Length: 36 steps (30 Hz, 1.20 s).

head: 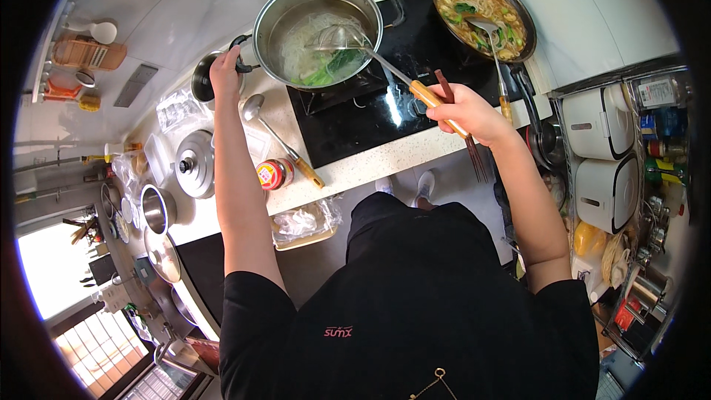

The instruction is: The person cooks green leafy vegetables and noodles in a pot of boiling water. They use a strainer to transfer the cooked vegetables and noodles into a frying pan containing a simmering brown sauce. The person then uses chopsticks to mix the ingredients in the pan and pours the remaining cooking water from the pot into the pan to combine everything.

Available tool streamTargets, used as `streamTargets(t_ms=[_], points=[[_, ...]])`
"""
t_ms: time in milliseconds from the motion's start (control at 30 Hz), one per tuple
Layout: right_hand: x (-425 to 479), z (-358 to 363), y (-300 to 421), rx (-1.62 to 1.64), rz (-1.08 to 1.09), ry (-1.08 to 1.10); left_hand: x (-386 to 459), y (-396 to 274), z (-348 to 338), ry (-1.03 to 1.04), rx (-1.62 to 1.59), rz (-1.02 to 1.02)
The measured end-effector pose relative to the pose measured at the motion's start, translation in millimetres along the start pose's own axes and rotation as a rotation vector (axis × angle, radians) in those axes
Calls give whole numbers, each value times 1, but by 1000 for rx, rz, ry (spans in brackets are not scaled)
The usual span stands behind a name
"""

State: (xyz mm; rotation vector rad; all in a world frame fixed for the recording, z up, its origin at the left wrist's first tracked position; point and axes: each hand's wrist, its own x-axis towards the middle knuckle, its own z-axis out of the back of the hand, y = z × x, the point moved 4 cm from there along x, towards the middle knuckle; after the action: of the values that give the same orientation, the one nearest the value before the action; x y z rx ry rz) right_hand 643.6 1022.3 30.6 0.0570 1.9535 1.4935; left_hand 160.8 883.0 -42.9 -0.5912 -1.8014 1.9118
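Observation:
My left hand [224,73] grips the black side handle of a large steel pot [263,39] on the left of the cooktop. Pale noodles [297,39] and green leafy vegetables [328,68] sit in liquid inside it. In my right hand [472,114] are the wooden handle of a wire-mesh strainer [338,39] and a pair of reddish-brown chopsticks [476,158]. The strainer's head is over the pot's contents; whether it touches them I cannot tell. At the right, a dark frying pan [530,47] holds noodles, greens and brown sauce, with a metal spatula [496,61] resting in it.
A ladle [278,139], a red-lidded jar [272,174] and a steel lid [195,164] lie on the speckled counter [355,172] at left. Behind my left hand stands a small dark pot [204,80]. Shelving with white containers [597,122] flanks the right. Below the counter is a plastic-lined bin [306,241].

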Motion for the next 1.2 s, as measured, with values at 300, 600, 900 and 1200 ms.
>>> streamTargets(t_ms=[300,600,900,1200], points=[[-6,1,-4,-20,35,8,29,-12,2,37,174,-65],[-8,6,7,-78,74,-93,3,-54,-26,43,444,-244],[38,18,66,-529,124,-102,-19,-69,-28,69,524,-355],[50,37,90,-1506,615,-492,-38,-85,-34,80,592,-327]])
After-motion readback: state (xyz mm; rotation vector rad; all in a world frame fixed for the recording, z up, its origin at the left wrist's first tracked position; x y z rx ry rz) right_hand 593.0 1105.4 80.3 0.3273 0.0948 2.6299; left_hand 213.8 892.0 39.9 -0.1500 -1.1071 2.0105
